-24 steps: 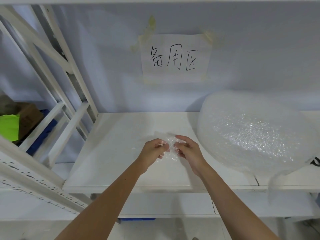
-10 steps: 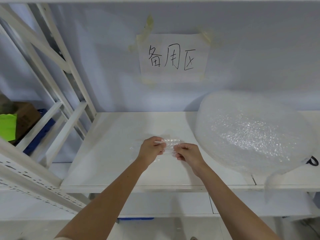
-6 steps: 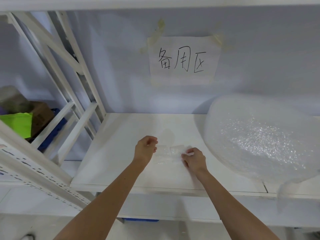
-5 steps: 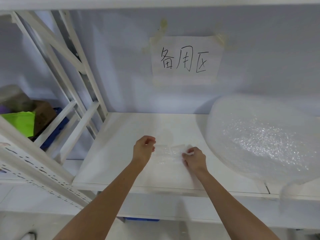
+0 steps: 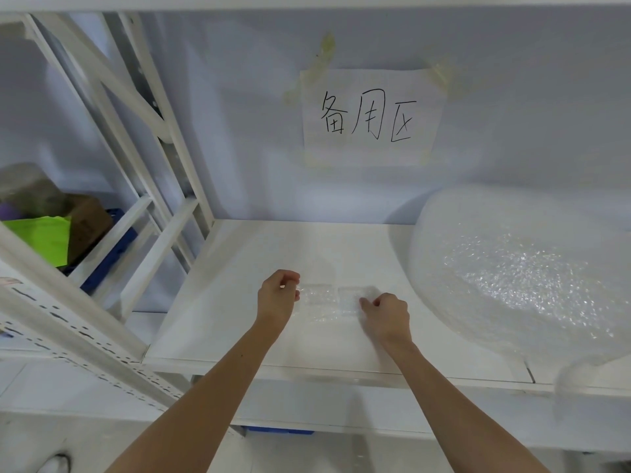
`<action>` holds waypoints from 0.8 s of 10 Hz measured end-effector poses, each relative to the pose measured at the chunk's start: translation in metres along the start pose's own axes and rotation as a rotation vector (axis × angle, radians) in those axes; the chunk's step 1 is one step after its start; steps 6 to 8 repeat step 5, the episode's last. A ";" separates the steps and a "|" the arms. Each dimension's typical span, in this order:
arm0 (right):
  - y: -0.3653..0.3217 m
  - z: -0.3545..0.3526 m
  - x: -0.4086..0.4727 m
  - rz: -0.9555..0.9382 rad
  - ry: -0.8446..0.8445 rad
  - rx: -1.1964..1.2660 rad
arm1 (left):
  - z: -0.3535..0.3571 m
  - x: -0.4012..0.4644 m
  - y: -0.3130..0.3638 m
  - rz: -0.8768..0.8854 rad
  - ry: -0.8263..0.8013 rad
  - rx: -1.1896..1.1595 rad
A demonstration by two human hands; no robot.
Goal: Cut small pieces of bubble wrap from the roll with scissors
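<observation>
- The left hand has its fingers curled, pinching the left edge of a small bubble wrap piece; the right hand is curled likewise at the piece's right edge, fingertips on the film
- The piece lies flat on the white shelf between the two hands, and seems to overlap other clear cut pieces, though the edges are hard to make out
- Judged by its look, the piece is nearly weightless, limp and slick, so it would slide or lift at a breath; pinching corners or edges between thumb and finger suits it best, and hard pressure would pop the bubbles
- Just right of the hands sits the bubble wrap roll, bulky and soft, with a loose flap hanging over the shelf's front edge; it crowds the right hand's side
- No scissors show in view
- Farther back a taped paper sign hangs on the wall
- To the far left, beyond the white rack frame, lie a cardboard box and a green sheet, well clear of the work
</observation>
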State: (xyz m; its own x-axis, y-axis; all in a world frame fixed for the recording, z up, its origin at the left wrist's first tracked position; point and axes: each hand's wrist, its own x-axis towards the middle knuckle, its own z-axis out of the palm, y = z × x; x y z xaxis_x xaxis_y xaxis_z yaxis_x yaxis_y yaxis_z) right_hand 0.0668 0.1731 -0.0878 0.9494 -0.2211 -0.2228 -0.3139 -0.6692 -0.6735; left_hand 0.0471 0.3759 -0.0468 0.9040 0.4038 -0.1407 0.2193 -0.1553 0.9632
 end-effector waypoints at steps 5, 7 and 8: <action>0.000 -0.021 -0.009 -0.087 0.158 0.217 | -0.019 -0.001 -0.005 0.008 0.011 0.004; 0.000 -0.021 -0.009 -0.087 0.158 0.217 | -0.019 -0.001 -0.005 0.008 0.011 0.004; 0.000 -0.021 -0.009 -0.087 0.158 0.217 | -0.019 -0.001 -0.005 0.008 0.011 0.004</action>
